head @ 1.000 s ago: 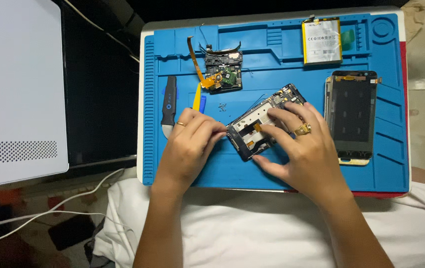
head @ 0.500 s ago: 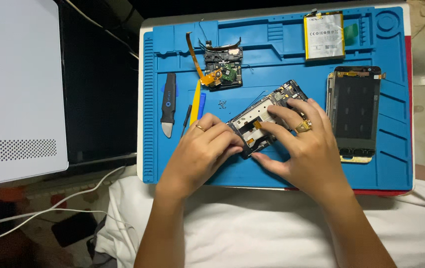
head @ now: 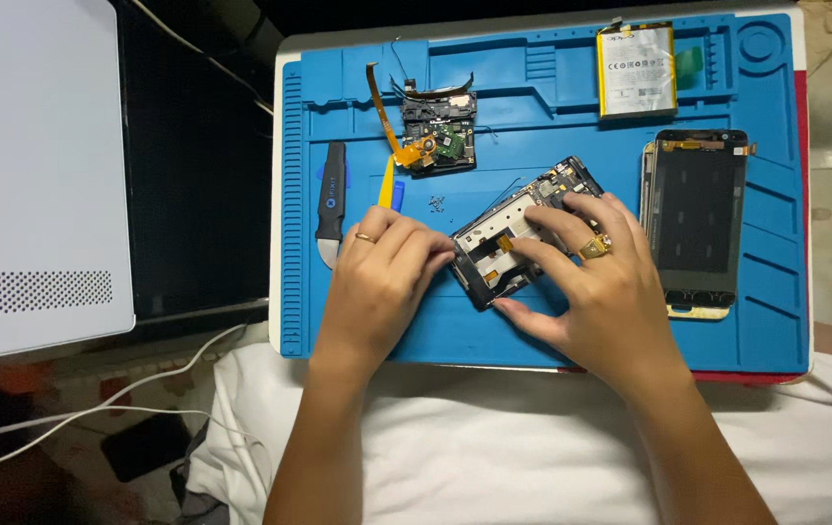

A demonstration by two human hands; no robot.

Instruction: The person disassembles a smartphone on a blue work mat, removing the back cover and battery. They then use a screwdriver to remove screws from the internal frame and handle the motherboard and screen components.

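Blue mat [head: 532,97] underlies both hands, left hand [head: 382,282] and right hand [head: 596,292] gripping the phone frame [head: 503,243] between them.

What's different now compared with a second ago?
The left hand slid a little toward the person, uncovering more of the yellow tool. The right hand keeps its fingers on the phone frame, which both hands still hold. Battery, screen panel and black pry tool lie unmoved.
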